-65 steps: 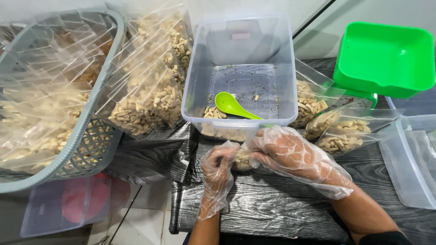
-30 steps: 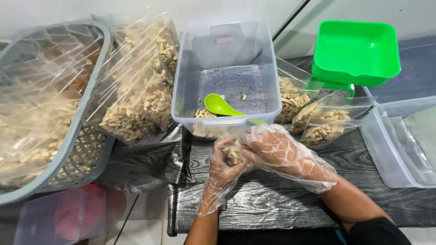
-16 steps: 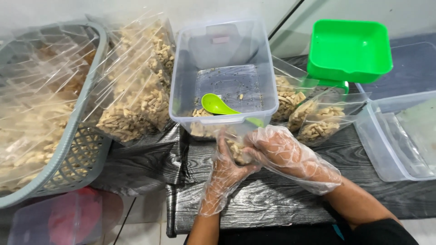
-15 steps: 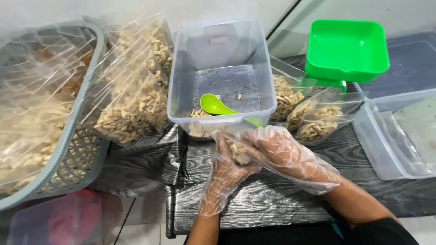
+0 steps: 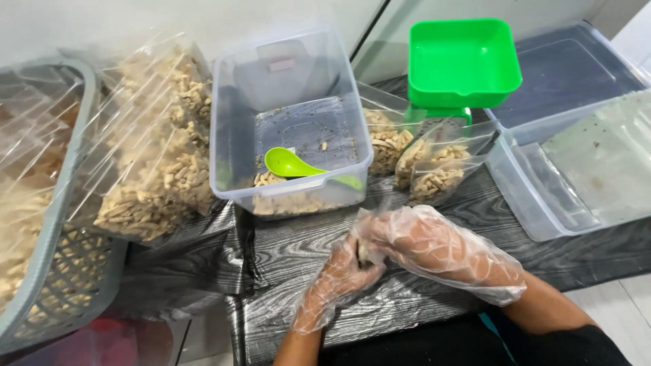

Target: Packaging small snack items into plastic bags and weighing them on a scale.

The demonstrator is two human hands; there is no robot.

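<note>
Both my hands wear thin clear plastic gloves and meet over the dark wood-grain table [image 5: 285,247], just in front of the clear plastic bin [image 5: 234,129]. My left hand [image 5: 333,279] cups from below and my right hand [image 5: 434,247] folds over it from the right. Between them they pinch a small clear bag of pale snack sticks, which my fingers almost hide. In the bin lie a green scoop [image 5: 291,163] and a few loose snack sticks [image 5: 268,179].
Filled bags of snack sticks [image 5: 434,175] lie right of the bin; a pile of bags [image 5: 152,173] leans at its left. A grey basket [image 5: 51,268] holds more bags at far left. A green scale tray [image 5: 461,57] stands behind. Clear tubs [image 5: 542,196] sit at right.
My hands have drawn back from the bin's front wall toward me and closed tighter over the bag. The view has swung right, so the bin and basket sit further left.
</note>
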